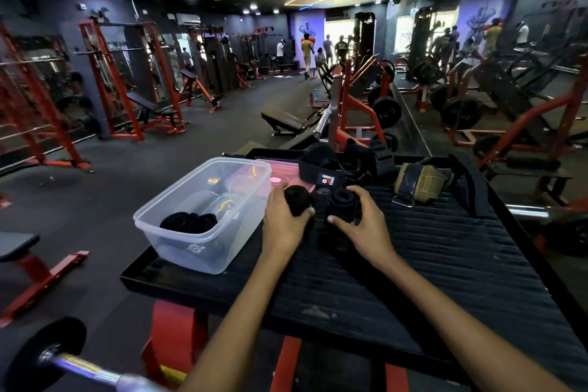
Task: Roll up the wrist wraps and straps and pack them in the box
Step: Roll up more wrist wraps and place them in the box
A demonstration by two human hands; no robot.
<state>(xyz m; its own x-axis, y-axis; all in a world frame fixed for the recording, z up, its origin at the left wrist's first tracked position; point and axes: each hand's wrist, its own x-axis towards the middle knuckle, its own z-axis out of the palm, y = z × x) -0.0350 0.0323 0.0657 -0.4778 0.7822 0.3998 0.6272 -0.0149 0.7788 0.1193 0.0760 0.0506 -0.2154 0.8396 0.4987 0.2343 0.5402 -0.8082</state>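
A clear plastic box (pixel 178 232) stands on the left of a black ribbed platform (pixel 429 264), with rolled black wraps (pixel 189 222) in its near corner. My left hand (pixel 283 219) grips a rolled black wrap (pixel 297 199) just right of the box. My right hand (pixel 362 223) holds a second rolled black wrap (pixel 343 204) beside it. Behind my hands lies a heap of unrolled black straps (pixel 343 162), one bearing a white and red label (pixel 326 180).
A pink lid (pixel 280 173) lies behind the box. An olive and black padded strap with a metal buckle (pixel 420 181) sits at the back right, beside a long black strap (pixel 471 188). A dumbbell (pixel 54 356) is at the lower left. Gym machines and distant people fill the room.
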